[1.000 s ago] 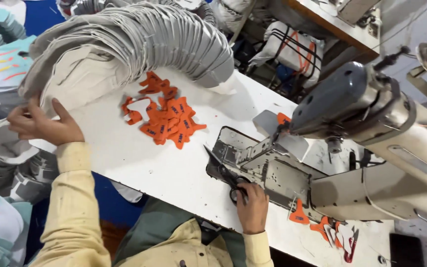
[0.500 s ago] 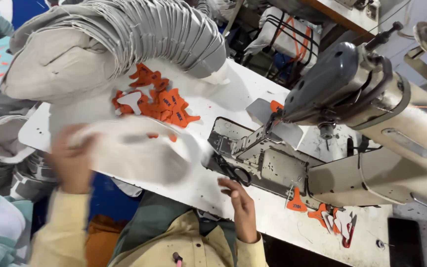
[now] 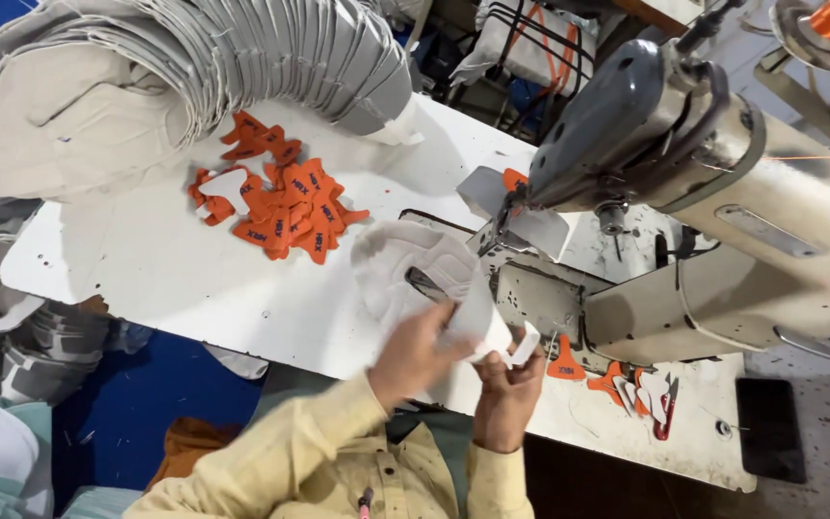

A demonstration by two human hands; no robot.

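Holding a pale fabric panel (image 3: 413,272) at lower centre of the frame, we have both hands on it just in front of the sewing machine (image 3: 665,183); our left hand (image 3: 417,351) is closed over the panel's near edge, a little blurred, and our right hand (image 3: 508,384) pinches a small white flap at its right corner between thumb and fingers; the panel lies partly over the machine bed, just left of the needle area, but it does not look seated under the presser foot yet, so we judge the stitching on this piece not begun; a loose heap of orange label pieces (image 3: 280,202) sits on the white table (image 3: 146,269) at centre left, well apart from our hands; a big curved stack of grey-white panels (image 3: 242,58) fills the upper left, which suggests plenty left to work through; a few orange pieces and small red snips (image 3: 663,418) lie at lower right beside the machine base; whether a label is already on our panel we cannot tell.
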